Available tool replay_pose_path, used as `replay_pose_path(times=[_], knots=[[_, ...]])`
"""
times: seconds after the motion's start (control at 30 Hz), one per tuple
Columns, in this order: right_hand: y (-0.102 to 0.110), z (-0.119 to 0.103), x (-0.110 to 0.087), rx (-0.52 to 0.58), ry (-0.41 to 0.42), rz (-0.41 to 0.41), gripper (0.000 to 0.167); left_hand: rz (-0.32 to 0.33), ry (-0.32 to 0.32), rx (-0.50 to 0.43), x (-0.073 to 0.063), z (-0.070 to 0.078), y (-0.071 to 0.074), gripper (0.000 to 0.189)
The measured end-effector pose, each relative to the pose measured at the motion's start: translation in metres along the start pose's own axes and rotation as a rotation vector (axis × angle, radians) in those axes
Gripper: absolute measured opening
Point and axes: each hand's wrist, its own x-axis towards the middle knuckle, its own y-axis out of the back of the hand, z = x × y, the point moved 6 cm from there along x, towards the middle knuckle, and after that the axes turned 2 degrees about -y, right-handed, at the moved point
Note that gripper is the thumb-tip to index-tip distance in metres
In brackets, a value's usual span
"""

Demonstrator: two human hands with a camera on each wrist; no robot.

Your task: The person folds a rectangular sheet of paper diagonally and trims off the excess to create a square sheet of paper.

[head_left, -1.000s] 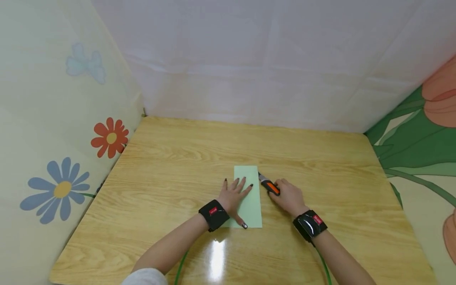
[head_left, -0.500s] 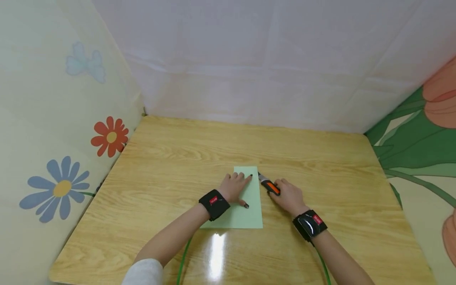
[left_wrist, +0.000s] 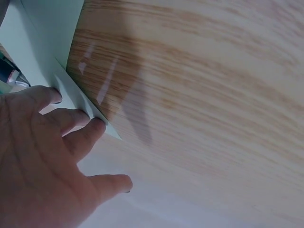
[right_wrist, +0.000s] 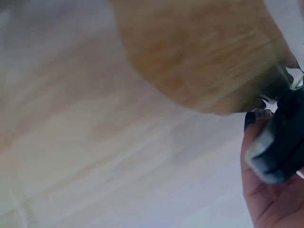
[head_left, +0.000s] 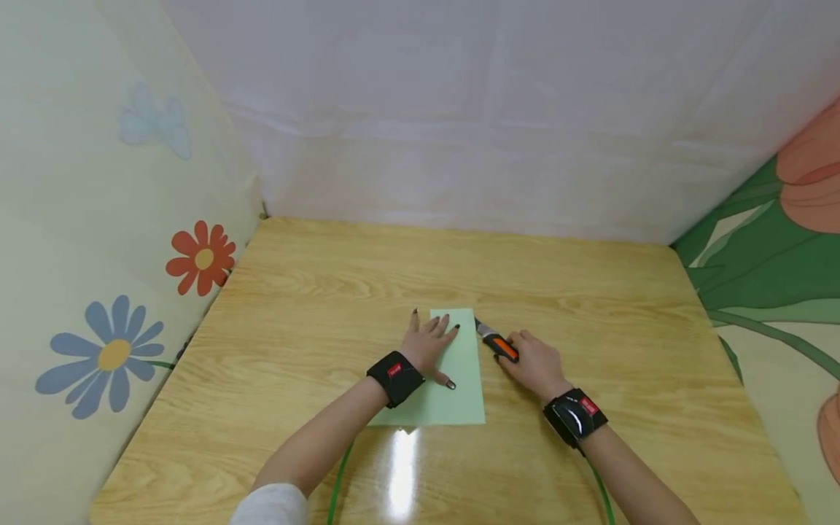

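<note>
A pale green sheet of paper [head_left: 462, 379] lies on the wooden table, wider near its front edge than at its back end. My left hand [head_left: 425, 348] rests on it with fingers spread, thumb pointing right across the sheet. In the left wrist view, several fingertips [left_wrist: 97, 124] touch a narrow slanting flap along the paper's edge, while one finger reaches beyond the paper. My right hand [head_left: 534, 363] grips an orange and black utility knife [head_left: 502, 345], its tip right at the paper's right edge near the back corner. The right wrist view shows only the dark knife handle [right_wrist: 280, 142] against the fingers.
Black bands [head_left: 396, 379] with green cables circle both wrists. The wooden table [head_left: 315, 292] stretches out on both sides of the paper. A white sheet [head_left: 420, 109] hangs behind it, and flower-printed cloths [head_left: 111, 219] flank it.
My left fingers drew together, then spread again, and the thumb moved back from the paper's front edge. More of the sheet's front left part shows. The right hand and knife stay nearly still.
</note>
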Motion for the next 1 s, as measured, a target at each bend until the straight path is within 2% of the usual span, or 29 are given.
replay_pose_path(times=[0.17,0.5,0.77,0.87,1.0], knots=[[-0.001,-0.004,0.001,-0.005,0.03,0.024,0.036,-0.007,0.007,0.008,0.001,0.0,-0.004,0.112],[-0.001,-0.006,0.004,0.001,0.001,0.003,0.037,-0.032,0.012,-0.02,-0.003,-0.002,-0.004,0.11],[0.0,0.001,0.004,-0.008,-0.025,0.004,0.036,-0.02,-0.003,-0.023,-0.002,0.001,-0.002,0.11],[0.002,0.0,0.006,0.01,-0.016,0.018,0.037,-0.022,0.002,-0.024,-0.001,-0.001,-0.003,0.111],[0.004,0.007,0.007,0.048,-0.054,0.01,0.037,-0.025,0.004,-0.041,-0.001,-0.002,-0.002,0.111]])
